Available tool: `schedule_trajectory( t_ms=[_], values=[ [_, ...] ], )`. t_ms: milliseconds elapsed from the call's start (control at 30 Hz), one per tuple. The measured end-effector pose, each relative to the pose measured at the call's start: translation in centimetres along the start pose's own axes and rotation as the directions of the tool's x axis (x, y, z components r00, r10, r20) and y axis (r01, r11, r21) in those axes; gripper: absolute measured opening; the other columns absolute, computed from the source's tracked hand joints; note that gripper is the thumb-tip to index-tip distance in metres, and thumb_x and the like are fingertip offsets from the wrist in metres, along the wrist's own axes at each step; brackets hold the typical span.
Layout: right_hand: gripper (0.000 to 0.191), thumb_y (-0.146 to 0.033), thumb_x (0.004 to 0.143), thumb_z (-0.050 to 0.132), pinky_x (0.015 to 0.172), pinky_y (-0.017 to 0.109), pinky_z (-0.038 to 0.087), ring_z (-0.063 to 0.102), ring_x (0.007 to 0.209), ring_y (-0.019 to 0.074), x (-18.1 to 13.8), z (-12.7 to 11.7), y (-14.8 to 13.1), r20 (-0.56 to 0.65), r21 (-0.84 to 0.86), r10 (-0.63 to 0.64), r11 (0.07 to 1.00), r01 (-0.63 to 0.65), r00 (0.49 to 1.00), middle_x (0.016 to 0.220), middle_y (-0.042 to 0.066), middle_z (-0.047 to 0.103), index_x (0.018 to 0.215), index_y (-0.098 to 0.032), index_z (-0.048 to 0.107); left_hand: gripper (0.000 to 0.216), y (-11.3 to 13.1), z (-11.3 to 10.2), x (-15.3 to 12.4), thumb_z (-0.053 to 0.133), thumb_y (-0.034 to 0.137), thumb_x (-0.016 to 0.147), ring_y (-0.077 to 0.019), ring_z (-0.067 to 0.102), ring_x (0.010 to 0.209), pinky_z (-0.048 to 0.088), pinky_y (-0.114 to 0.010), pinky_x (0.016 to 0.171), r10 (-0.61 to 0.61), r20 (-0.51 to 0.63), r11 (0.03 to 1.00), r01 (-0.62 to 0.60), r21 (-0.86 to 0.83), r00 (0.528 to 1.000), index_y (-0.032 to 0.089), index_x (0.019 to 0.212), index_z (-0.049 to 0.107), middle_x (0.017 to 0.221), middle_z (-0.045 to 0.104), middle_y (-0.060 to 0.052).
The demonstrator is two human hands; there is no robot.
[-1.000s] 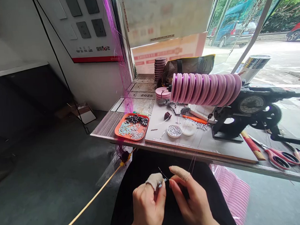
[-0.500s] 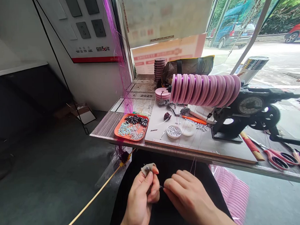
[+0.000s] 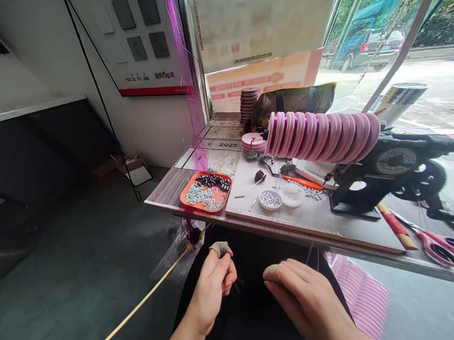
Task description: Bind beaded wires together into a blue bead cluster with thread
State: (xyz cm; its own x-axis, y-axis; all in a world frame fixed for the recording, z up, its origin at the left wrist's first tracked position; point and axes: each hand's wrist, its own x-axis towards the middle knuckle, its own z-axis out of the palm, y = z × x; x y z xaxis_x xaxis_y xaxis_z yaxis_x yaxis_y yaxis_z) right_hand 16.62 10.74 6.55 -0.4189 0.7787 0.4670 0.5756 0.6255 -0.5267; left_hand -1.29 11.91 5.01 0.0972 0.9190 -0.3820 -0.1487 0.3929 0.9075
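Above my dark-clothed lap, my left hand [image 3: 215, 275] is closed in a pinch, with beige tape [image 3: 219, 248] wrapped on its index finger. Thin dark strands [image 3: 237, 284] stick out from beneath its fingers; the rest of them is hidden. My right hand [image 3: 305, 294] is a short way to the right, apart from the left one. Its fingers are curled, thumb near the index finger, which also wears beige tape [image 3: 271, 273]. Whatever the right fingertips may hold is too small or hidden to tell. Fine threads [image 3: 312, 252] hang behind that hand, by the table edge.
On the table are an orange tray [image 3: 186, 199] of beads, a small white dish [image 3: 270, 200] of beads, and a black winding machine [image 3: 392, 168] carrying pink spools [image 3: 323, 135]. Pink-handled scissors [image 3: 441, 248] lie at right. A wooden stick [image 3: 142, 305] slants at left.
My hands have moved apart, the right one going right and the left one slightly left. Dark strands now show below my left fingers. The view has turned slightly left.
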Motion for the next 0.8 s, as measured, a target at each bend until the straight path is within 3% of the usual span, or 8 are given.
schedule_trajectory(
  t_ms=[167,367,600,700,800],
  values=[
    [0.019,-0.014,0.089,0.039,0.053,0.026,0.031,0.043,0.053,0.0127,-0.3,1.5,-0.3,-0.033,-0.028,-0.001,1.000,0.000,0.999,0.059,-0.001,0.051,0.075,-0.019,0.049,0.027,-0.8,0.9,-0.2,0.049,0.042,0.080,-0.0071,0.025,0.046,0.020,-0.020,0.044,0.084,-0.041,0.988,-0.078,0.130,0.996,0.018,0.070,0.042,0.049,0.033,0.008],
    [0.020,-0.013,0.088,0.039,0.054,0.025,0.030,0.044,0.054,0.0129,0.2,1.1,-0.5,0.047,-0.054,-0.001,0.999,0.004,0.999,0.060,-0.001,0.051,0.071,-0.019,0.048,0.027,-0.9,1.3,-0.3,0.054,0.042,0.077,-0.0075,0.027,0.047,0.024,-0.020,0.046,0.110,-0.076,0.987,-0.100,0.124,0.991,0.018,0.069,0.043,0.051,0.032,0.008],
    [0.022,-0.014,0.089,0.038,0.053,0.025,0.032,0.044,0.053,0.0125,0.2,1.2,-0.6,0.021,-0.047,0.003,0.999,-0.002,1.000,0.058,-0.001,0.051,0.070,-0.019,0.048,0.025,-1.4,1.3,-0.4,0.054,0.040,0.078,-0.0089,0.034,0.047,0.029,-0.021,0.046,0.194,-0.134,0.963,-0.163,0.213,0.972,0.018,0.067,0.047,0.054,0.037,0.006],
    [0.021,-0.014,0.088,0.038,0.052,0.025,0.033,0.044,0.053,0.0125,0.1,1.5,-0.6,-0.018,-0.015,0.032,0.999,-0.032,0.999,0.059,-0.001,0.051,0.070,-0.019,0.048,0.020,-1.5,1.2,-0.8,0.051,0.034,0.081,-0.0134,0.049,0.053,0.037,-0.025,0.052,0.330,-0.159,0.867,-0.233,0.440,0.930,0.019,0.069,0.052,0.059,0.054,0.000],
    [0.019,-0.014,0.087,0.040,0.052,0.022,0.035,0.044,0.053,0.0115,0.3,1.7,-0.6,-0.053,0.039,0.082,0.996,-0.080,0.995,0.060,-0.001,0.052,0.070,-0.019,0.046,0.020,-1.6,1.2,-1.2,0.047,0.030,0.084,-0.0170,0.056,0.054,0.040,-0.027,0.054,0.496,-0.080,0.669,-0.322,0.670,0.864,0.020,0.069,0.054,0.060,0.062,-0.003]
  ],
)
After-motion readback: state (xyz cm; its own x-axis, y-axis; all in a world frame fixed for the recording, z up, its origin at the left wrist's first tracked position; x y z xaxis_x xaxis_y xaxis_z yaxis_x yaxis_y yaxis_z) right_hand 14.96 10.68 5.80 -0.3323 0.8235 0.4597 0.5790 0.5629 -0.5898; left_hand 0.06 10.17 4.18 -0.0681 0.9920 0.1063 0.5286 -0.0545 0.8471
